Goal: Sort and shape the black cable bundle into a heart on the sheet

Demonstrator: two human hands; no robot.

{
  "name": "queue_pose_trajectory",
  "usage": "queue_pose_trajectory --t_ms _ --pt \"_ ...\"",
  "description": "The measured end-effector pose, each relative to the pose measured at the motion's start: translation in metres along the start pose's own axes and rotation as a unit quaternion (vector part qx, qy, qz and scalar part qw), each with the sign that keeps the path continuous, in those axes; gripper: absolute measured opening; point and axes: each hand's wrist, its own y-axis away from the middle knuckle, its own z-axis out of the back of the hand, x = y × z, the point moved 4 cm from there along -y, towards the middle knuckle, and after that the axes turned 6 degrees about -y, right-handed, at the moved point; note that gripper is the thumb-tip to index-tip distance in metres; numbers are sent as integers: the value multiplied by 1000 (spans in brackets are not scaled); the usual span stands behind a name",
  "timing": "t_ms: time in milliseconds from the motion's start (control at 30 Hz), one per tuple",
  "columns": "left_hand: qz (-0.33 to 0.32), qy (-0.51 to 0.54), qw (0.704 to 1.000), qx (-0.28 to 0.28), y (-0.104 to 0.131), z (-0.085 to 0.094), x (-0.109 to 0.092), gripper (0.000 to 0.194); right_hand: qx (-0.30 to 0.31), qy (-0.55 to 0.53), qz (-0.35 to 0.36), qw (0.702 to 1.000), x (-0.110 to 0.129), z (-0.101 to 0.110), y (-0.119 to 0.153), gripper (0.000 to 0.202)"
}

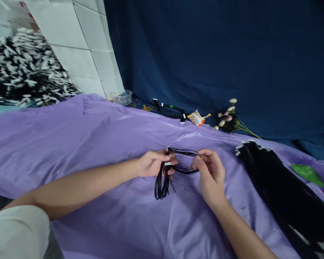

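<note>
The black cable (160, 185) sits mid-frame, one coil hanging below my left hand (153, 162), one loop stretching rightward. My left thumb and fingers close on it by its white connectors (167, 163); at the loop's far end, my right hand (212, 174) pinches the strands. A firm left grip and a light, level right pull would, I judge, line the strands up without kinks. Beneath lies purple cloth (110, 212); a thick black bundle (280, 190) fills the lower right, a black-and-white heap (35, 68) the upper left.
</note>
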Motion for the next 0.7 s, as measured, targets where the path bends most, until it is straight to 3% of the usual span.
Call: queue_pose_trajectory --t_ms 333,700 --pt "-10 43 999 -25 1 3 -3 18 48 12 -8 999 -3 4 -3 14" --pt "-25 77 997 -4 0 14 -2 27 -90 31 -62 994 -11 14 -12 26"
